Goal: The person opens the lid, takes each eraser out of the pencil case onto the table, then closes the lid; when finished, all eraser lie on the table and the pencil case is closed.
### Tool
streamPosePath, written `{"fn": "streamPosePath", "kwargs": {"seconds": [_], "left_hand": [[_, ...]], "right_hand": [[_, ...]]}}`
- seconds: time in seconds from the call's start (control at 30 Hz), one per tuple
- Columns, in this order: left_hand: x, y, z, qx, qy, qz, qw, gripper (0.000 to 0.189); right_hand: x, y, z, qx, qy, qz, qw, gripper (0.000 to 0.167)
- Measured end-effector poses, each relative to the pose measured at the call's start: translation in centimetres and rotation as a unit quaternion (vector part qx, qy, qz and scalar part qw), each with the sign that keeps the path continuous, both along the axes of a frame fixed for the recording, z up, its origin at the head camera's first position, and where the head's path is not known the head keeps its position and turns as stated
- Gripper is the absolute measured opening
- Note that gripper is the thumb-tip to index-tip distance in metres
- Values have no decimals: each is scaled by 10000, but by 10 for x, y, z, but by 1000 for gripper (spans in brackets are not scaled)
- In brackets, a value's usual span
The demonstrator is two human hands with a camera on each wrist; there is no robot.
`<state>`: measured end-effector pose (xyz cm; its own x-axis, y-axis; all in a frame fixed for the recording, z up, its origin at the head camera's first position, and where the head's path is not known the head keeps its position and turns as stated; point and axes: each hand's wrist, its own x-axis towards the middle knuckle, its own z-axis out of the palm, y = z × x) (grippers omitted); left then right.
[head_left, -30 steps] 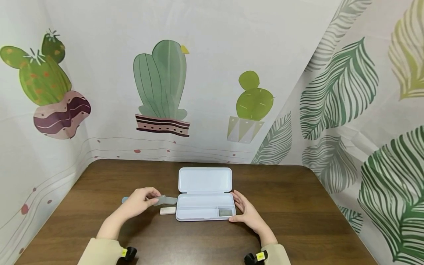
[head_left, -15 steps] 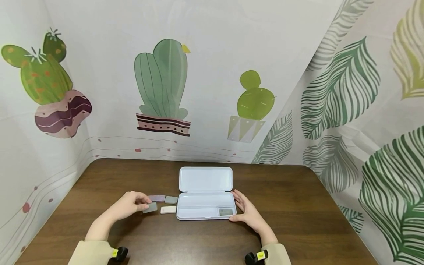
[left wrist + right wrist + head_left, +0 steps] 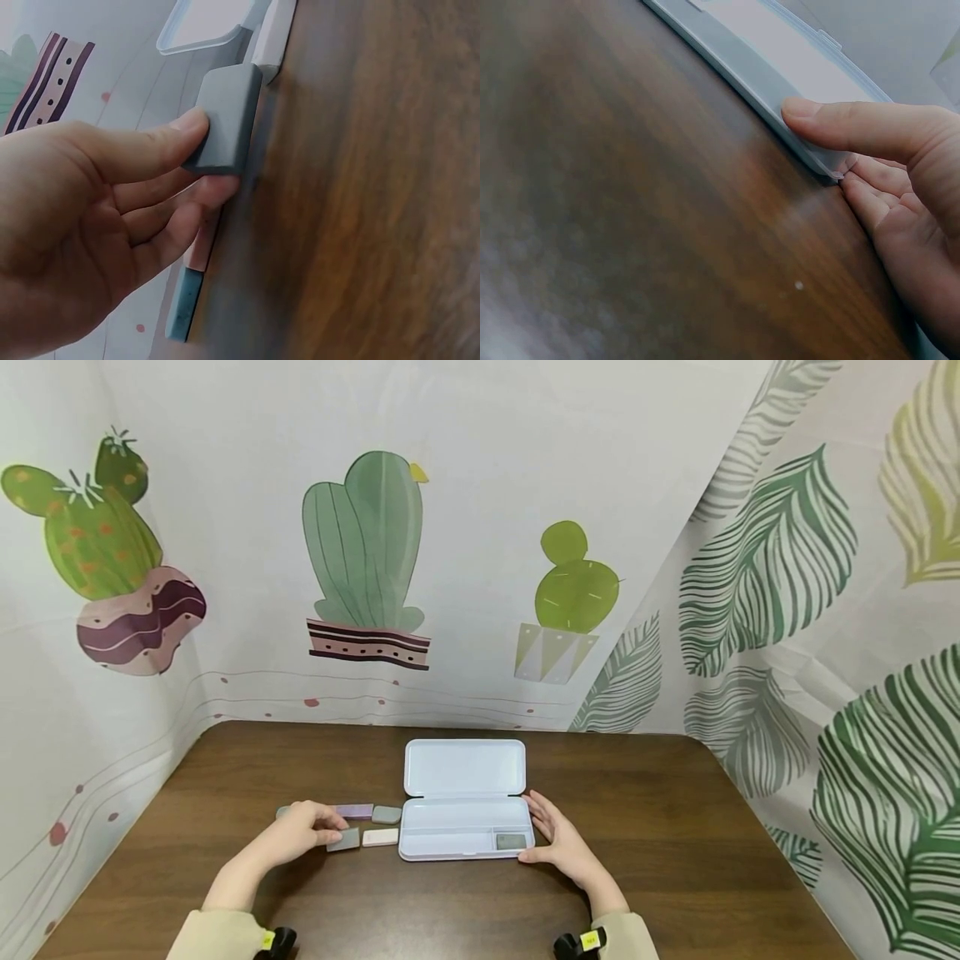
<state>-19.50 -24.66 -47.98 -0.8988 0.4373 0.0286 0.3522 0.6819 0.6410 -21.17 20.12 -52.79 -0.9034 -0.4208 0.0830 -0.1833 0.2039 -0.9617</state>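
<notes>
In the head view my left hand (image 3: 303, 831) pinches a grey eraser (image 3: 344, 840) just left of a white eraser (image 3: 380, 837). In the left wrist view the thumb lies on the flat face of the grey eraser (image 3: 227, 120), fingers behind it, close over the table. An open pale blue pencil case (image 3: 450, 814) stands mid-table, lid tipped back, another grey eraser (image 3: 512, 842) in its small front-right compartment. My right hand (image 3: 557, 839) holds the case's right end. The right wrist view has its thumb (image 3: 802, 109) at the front wall, fingers round the end.
Behind the white eraser lie a second grey block (image 3: 387, 814), beside the case, and a purple block (image 3: 354, 811). A blue block (image 3: 282, 812) is partly hidden behind my left hand. The brown wooden table (image 3: 637, 810) ends at a cactus-printed cloth (image 3: 480, 568).
My left hand has moved left and toward me with the grey eraser, from beside the case to left of the white eraser, then lowered it slightly. The right hand stays on the case.
</notes>
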Motion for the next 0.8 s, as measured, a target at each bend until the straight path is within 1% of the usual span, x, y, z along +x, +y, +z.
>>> {"fn": "streamPosePath", "kwargs": {"seconds": [0.13, 0.33, 0.5, 0.67, 0.73, 0.8], "left_hand": [[-1, 2, -3, -18, 17, 29, 10000, 14], [0, 6, -2, -92, 220, 1, 9997, 17], [-1, 8, -1, -204, 347, 136, 9991, 15], [0, 11, -3, -303, 432, 368, 9979, 13], [-1, 11, -4, -331, 485, 398, 9975, 13], [-1, 12, -3, -366, 566, 363, 9971, 13]], "right_hand": [[0, 0, 0, -57, -62, 10, 10000, 106], [0, 0, 0, -99, -121, 10, 9999, 106], [0, 0, 1, -60, -132, -23, 9999, 106], [1, 0, 1, -148, -127, 4, 9998, 106], [1, 0, 1, -158, -108, 19, 9998, 106], [1, 0, 0, -164, -104, 16, 9998, 106]]}}
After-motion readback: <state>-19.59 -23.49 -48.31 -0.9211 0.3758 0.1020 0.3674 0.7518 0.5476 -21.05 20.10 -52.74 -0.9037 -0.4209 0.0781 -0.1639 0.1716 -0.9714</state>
